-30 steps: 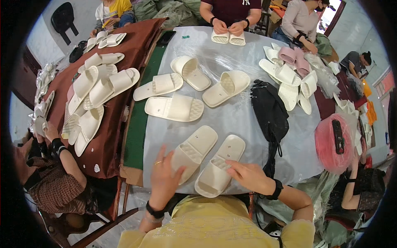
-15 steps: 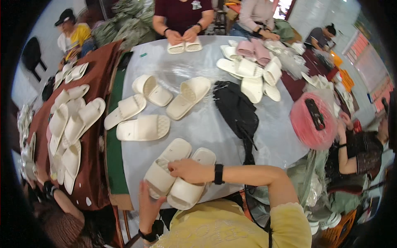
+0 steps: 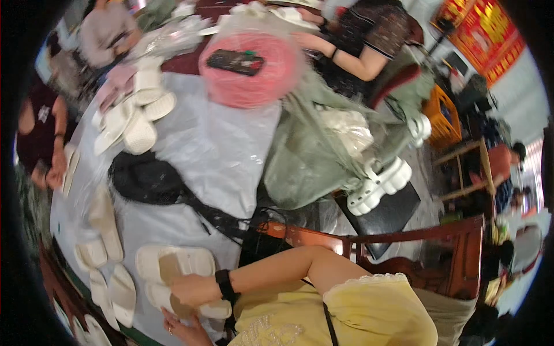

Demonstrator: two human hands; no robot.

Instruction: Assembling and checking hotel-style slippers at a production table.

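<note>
A pair of cream slippers (image 3: 190,262) lies side by side at the table's near edge. My right hand (image 3: 199,289), black band at the wrist, rests across the nearer slipper with fingers curled against its strap; the fingertips are partly hidden and blurred. Below it my left hand (image 3: 187,330), with a ring on one finger, has its fingers apart beside the same slipper's edge. Further left, more cream slippers (image 3: 122,295) stand in a loose group. A black cloth bag (image 3: 147,179) with straps sits just beyond the pair.
Cream and pink slippers (image 3: 138,124) are heaped at the far left. At the far edge is a pink plastic-wrapped roll (image 3: 248,86) carrying a dark phone-like object (image 3: 235,61). A green sack (image 3: 306,150), white clogs (image 3: 378,187) and a wooden chair (image 3: 415,254) stand rightward. Co-workers sit around.
The view has swung to the right, so the slippers and both hands now appear further left. My right hand stays on the pair; my left hand remains beside it.
</note>
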